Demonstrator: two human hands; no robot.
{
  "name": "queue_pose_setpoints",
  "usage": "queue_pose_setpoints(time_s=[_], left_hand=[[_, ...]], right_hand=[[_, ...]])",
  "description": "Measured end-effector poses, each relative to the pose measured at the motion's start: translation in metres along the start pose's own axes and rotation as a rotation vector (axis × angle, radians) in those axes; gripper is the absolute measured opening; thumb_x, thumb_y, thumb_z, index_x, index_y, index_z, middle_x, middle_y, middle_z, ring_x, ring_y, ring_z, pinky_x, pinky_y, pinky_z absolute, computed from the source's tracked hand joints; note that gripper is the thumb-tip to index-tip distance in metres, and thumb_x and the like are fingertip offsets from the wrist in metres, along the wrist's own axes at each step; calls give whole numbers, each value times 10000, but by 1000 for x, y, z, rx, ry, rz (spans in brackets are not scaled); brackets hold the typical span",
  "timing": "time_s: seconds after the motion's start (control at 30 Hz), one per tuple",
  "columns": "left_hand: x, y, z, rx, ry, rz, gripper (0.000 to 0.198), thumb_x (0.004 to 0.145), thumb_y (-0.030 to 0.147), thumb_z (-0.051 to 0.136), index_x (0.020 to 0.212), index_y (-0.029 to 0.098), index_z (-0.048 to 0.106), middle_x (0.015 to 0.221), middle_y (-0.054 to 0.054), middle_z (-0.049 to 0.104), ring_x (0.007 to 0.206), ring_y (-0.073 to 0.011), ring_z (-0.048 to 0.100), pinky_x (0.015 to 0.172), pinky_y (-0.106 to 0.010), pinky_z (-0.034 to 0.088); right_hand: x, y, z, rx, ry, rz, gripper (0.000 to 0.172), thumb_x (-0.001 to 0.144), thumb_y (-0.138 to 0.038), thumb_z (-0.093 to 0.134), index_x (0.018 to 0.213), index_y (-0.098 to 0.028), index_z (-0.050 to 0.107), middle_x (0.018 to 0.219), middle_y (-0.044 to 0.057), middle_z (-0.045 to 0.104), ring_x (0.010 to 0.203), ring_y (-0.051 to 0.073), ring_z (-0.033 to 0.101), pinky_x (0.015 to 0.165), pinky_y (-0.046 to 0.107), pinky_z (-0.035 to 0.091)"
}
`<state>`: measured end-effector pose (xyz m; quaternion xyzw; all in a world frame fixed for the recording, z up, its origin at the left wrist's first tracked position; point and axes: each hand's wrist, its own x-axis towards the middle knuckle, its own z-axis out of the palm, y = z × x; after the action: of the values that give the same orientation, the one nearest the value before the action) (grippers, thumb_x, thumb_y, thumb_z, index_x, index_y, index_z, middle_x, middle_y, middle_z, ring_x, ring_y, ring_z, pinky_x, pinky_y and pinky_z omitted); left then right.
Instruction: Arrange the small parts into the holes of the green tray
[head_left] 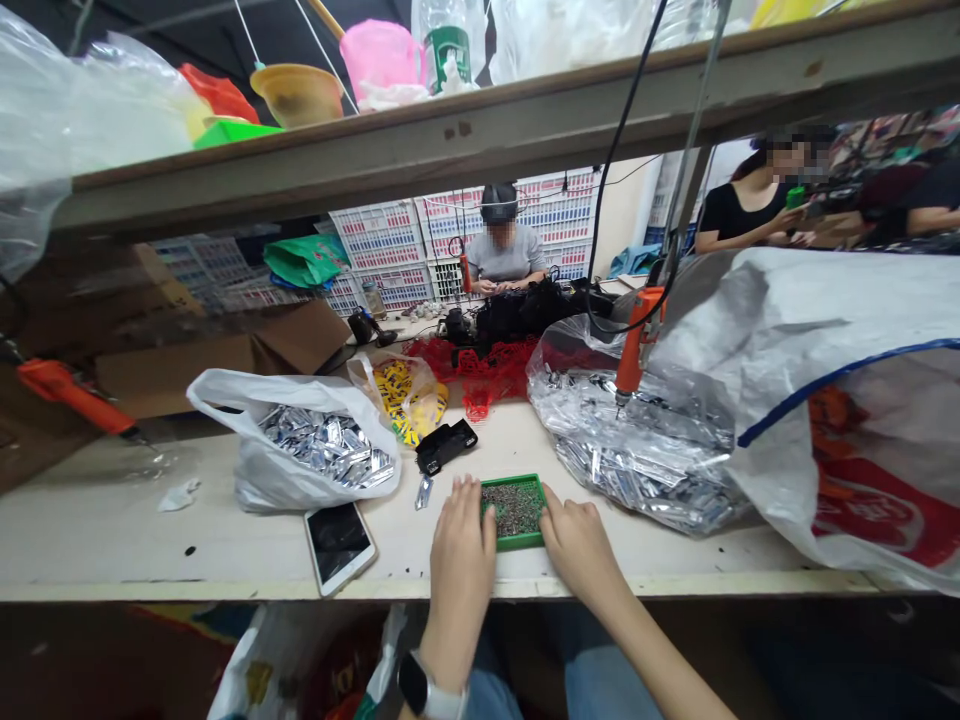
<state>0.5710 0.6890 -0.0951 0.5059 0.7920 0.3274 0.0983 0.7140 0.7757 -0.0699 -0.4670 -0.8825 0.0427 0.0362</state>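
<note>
A small green tray [517, 543] filled with tiny metal pieces that look like screws stands on the workbench before me. My left hand [461, 525] grips its left side, fingers stretched forward and thumb along the edge. Against the right side presses my right hand [581, 540], its fingers curled and partly hidden. Just beyond the tray lie a black plastic part [446, 446] and one small silver packet or piece [424, 491]. To the left of my left hand rests a white phone [341, 545] with a dark screen.
A white bag [255, 470] of silver pieces stands left, a clear bag [637, 470] of similar pieces right. Yellow pieces [409, 395] sit behind. Orange electric screwdrivers [637, 340] hang at both sides. A shelf [420, 135] crosses overhead. A co-worker [506, 250] sits opposite.
</note>
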Motion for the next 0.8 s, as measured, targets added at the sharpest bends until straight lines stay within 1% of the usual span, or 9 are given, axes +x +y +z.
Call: queue_pose_setpoints(time_s=[0.07,0.17,0.3,0.37,0.47,0.53,0.6,0.7,0.8], left_hand=[[-14,9,1,28,-49,43,509,994,340,434,1405,95,609,1541,-193,537,1490,-330,449,1256,-533,345],[-22,26,4,141,-152,76,625,952,375,526,1457,8,542,1577,-272,427,1492,-410,419,1240,-621,326],[-15,47,7,191,-233,138,570,1002,307,414,1523,89,489,1609,-216,407,1514,-356,399,1234,-591,347],[-13,49,6,181,-251,168,550,1003,258,384,1526,132,495,1615,-168,425,1517,-320,405,1235,-558,363],[-18,34,1,178,-237,179,511,996,254,413,1478,170,559,1608,-146,461,1519,-316,407,1246,-578,338],[-24,12,-2,186,-143,153,491,993,253,428,1461,212,572,1649,-137,404,1548,-329,350,1254,-629,282],[-27,-11,-3,180,-33,91,568,998,324,455,1551,194,441,1683,-176,321,1569,-342,292,1246,-656,266],[-25,-30,1,155,-76,-14,776,957,438,532,1587,56,286,1631,-285,363,1545,-370,340,1236,-663,271],[-20,-28,7,167,-117,-105,729,974,399,485,1548,-10,298,1595,-326,396,1542,-364,346,1260,-650,210]], right_hand=[[-1,0,1,0,1,0,475,1018,-128,324,1430,-60,551,969,154,786,952,257,720,873,360,382],[-2,1,2,-2,3,-15,461,1004,-119,329,1364,-64,611,1063,184,779,981,264,706,881,370,385],[-2,4,3,2,-11,-54,419,982,-102,341,1105,-109,741,1371,204,676,1007,252,690,878,372,383],[-2,4,2,11,-19,-36,434,984,-102,339,1222,-101,703,1337,192,701,995,245,697,877,364,387],[-3,4,0,30,-25,11,491,1011,-122,320,1446,-67,542,1139,160,778,1011,242,708,899,345,393],[-2,3,-2,36,-32,29,495,1028,-136,307,1474,-67,512,1052,144,788,1011,241,713,908,339,392],[0,0,-5,31,-47,37,494,1030,-134,310,1478,-74,508,1006,140,787,998,245,717,904,344,393],[4,-7,-8,6,-86,42,502,1013,-116,333,1488,-55,485,959,154,789,966,263,732,892,369,397],[5,-14,-12,-29,-125,58,503,1009,-122,344,1488,-28,464,956,188,790,936,276,751,892,386,402]])
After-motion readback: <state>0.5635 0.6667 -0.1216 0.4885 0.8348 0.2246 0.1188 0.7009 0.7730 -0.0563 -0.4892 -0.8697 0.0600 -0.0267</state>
